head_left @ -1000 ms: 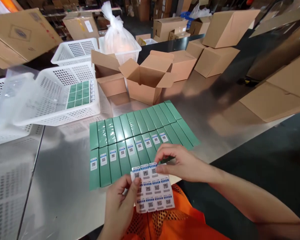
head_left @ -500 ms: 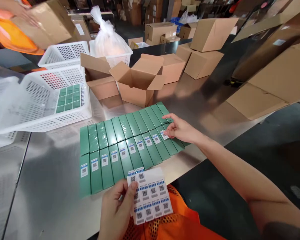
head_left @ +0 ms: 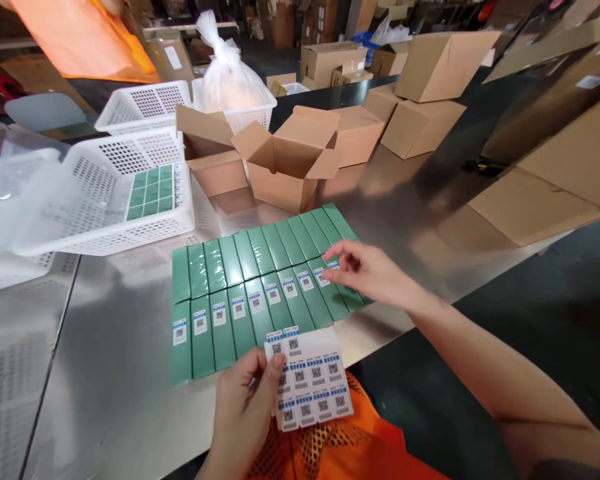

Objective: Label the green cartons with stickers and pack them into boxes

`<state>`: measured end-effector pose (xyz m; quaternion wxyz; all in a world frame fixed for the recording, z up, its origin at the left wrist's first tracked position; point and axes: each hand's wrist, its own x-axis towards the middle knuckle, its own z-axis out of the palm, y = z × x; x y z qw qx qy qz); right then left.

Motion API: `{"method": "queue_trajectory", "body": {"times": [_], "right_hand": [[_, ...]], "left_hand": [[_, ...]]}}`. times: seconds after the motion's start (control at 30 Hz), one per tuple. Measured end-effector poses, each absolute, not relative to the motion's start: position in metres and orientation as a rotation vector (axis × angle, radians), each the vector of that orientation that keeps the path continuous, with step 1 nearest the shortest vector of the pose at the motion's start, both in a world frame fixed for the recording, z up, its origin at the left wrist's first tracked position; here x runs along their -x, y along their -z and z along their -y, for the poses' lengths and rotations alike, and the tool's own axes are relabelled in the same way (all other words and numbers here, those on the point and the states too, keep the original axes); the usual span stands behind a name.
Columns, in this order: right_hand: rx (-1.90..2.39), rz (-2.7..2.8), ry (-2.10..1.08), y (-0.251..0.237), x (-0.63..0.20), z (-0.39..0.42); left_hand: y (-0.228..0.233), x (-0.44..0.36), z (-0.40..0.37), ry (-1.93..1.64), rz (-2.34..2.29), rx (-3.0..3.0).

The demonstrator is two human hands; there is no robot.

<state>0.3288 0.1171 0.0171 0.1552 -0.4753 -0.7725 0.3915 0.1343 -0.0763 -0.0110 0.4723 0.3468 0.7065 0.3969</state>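
My left hand (head_left: 253,400) pinches a sheet of stickers (head_left: 316,380) between thumb and fingers, in front of the table edge. Each sticker bears a blue band and a square code; part of the sheet's top row is bare backing. Slim green boxes (head_left: 240,257) lie side by side in two rows on the table, some with a glossy film. Along the near row, stickers (head_left: 239,307) sit on the box tops. My right hand (head_left: 363,270) is over the right end of that row, its thumb and index finger apart around a sticker (head_left: 333,265) on a box. The hand partly hides the boxes there.
White perforated baskets (head_left: 130,233) stand at the left, one with green boxes (head_left: 153,190) in it. Behind the rows are open cartons (head_left: 280,180) and stacked cartons (head_left: 423,127). A tied plastic bag (head_left: 233,80) sits in a basket. A person in orange (head_left: 90,40) stands across the table.
My right hand has shifted slightly on the end sticker, its fingers now less stretched out. The view has swung a little left. The person opposite has moved, and the carton they held is out of view.
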Motion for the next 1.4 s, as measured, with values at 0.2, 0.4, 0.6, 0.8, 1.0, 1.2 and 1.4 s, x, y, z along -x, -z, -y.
{"method": "queue_trajectory", "body": {"times": [0.2, 0.4, 0.6, 0.8, 1.0, 1.2, 1.4], "right_hand": [[0.763, 2.132, -1.491, -0.02, -0.314, -0.047], [0.945, 1.765, -1.323, -0.024, -0.349, -0.098], [1.405, 1.894, -1.389, 0.001, -0.383, -0.163], [1.547, 2.04, -1.245, 0.004, -0.371, -0.154], [1.784, 2.302, -0.885, -0.013, -0.36, -0.162], [1.361, 2.21, -1.107, -0.022, -0.343, -0.121], [0.898, 2.046, -1.518, -0.018, -0.318, -0.051]], "left_hand": [[0.012, -0.138, 0.07, -0.966, -1.711, -0.936], [0.013, -0.138, 0.074, -0.872, -1.743, -0.888], [0.016, -0.141, 0.078, -0.862, -1.765, -0.81], [0.02, -0.137, 0.079, -0.821, -1.73, -0.847], [0.017, -0.14, 0.073, -0.874, -1.745, -0.893], [0.012, -0.147, 0.062, -0.939, -1.725, -1.015], [0.013, -0.148, 0.055, -0.875, -1.657, -1.172]]}}
